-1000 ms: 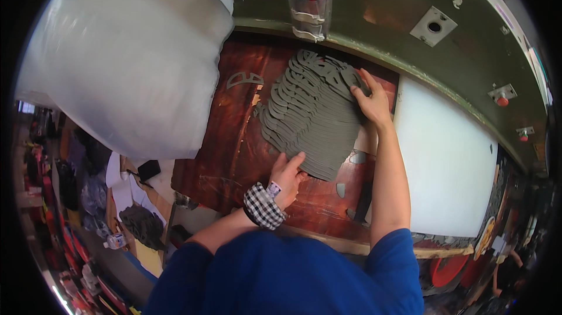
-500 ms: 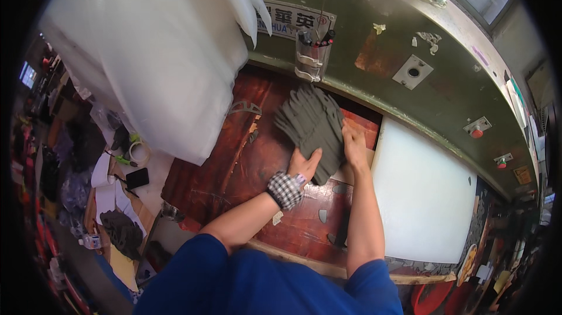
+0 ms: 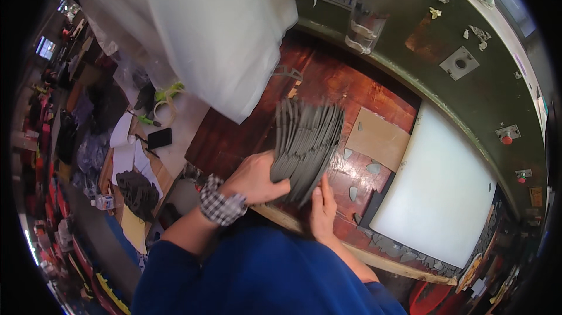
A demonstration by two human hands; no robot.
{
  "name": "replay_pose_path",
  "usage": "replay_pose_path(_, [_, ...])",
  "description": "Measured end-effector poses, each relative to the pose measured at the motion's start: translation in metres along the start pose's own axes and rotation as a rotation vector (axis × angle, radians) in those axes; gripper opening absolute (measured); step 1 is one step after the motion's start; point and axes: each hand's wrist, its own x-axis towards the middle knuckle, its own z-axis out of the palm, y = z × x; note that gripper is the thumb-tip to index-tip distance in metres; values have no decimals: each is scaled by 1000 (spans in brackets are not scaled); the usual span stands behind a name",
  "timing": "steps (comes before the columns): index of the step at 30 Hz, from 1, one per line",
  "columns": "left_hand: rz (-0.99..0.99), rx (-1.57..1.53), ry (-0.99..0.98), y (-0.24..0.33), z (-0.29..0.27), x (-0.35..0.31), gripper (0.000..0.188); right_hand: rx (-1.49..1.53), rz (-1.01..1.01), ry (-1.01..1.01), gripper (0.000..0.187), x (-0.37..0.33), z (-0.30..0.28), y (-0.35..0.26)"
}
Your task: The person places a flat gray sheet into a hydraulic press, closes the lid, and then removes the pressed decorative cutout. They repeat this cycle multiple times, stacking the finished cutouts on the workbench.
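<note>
Stack of grey flat cut pieces (image 3: pixel 305 148): gathered on edge, fanned at the top, raised over the near part of the reddish-brown desk (image 3: pixel 234 133). Left hand (image 3: pixel 253 179): grip wrapped around the stack's lower left side, thumb across its face; checked cuff at the wrist. Right hand (image 3: pixel 322 210): fingers pressed flat against the stack's lower right edge. Tan board (image 3: pixel 377 138): flat on the desk, just right of the stack. White slab (image 3: pixel 442 192): further right. Loose grey scraps (image 3: pixel 372 168): scattered on the desk between board and slab. Large white bag (image 3: pixel 193 28): above left.
</note>
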Motion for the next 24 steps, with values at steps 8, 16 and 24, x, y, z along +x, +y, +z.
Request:
replay_pose_path(8, [3,12,68,-34,48,9,84,-377,-148,57,27,20,-26,-12])
replay_pose_path(16, [10,-563,-4,-67,51,7,61,-217,-58,-185,68,29,-21,-14])
replay_pose_path(24, [91,-459,307,-79,92,22,52,-462,-296,-2,70,24,4,-16])
